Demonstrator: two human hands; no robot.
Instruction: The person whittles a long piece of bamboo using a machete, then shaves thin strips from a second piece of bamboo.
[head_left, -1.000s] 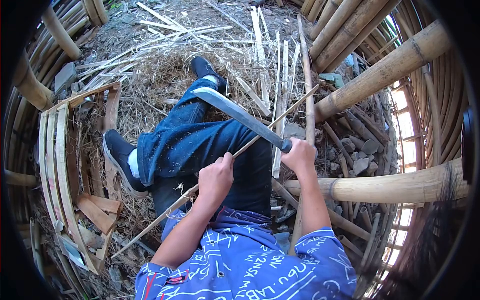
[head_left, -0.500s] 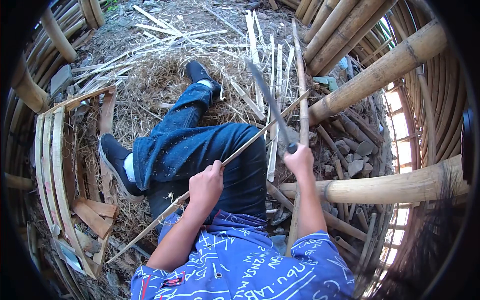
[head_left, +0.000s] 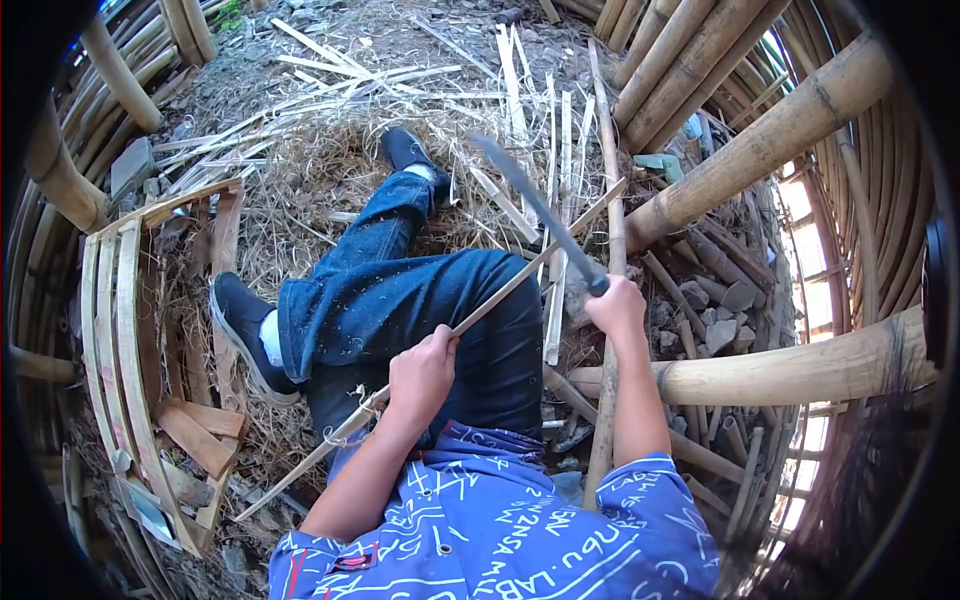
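A long, thin bamboo strip (head_left: 497, 295) runs slantwise across my bent leg, from the lower left to the upper right. My left hand (head_left: 421, 376) is closed around it near its middle, above my thigh. Thin curled shavings cling to the strip just behind that hand. My right hand (head_left: 616, 306) grips the dark handle of a long knife (head_left: 538, 207), its grey blade pointing up and to the left. In this view the blade crosses over the strip's far part, a little short of its end.
Pale split strips (head_left: 511, 80) and fibrous shavings (head_left: 300, 210) cover the ground ahead. A slatted wooden crate (head_left: 128, 310) stands at left beside my shoe. Thick bamboo poles (head_left: 765, 155) slope in from the right, above stones (head_left: 719, 334) and bamboo offcuts.
The knife blade has swung, its tip now farther left and the blade more slanted. My left hand keeps its hold on the strip. The whole view has shifted slightly.
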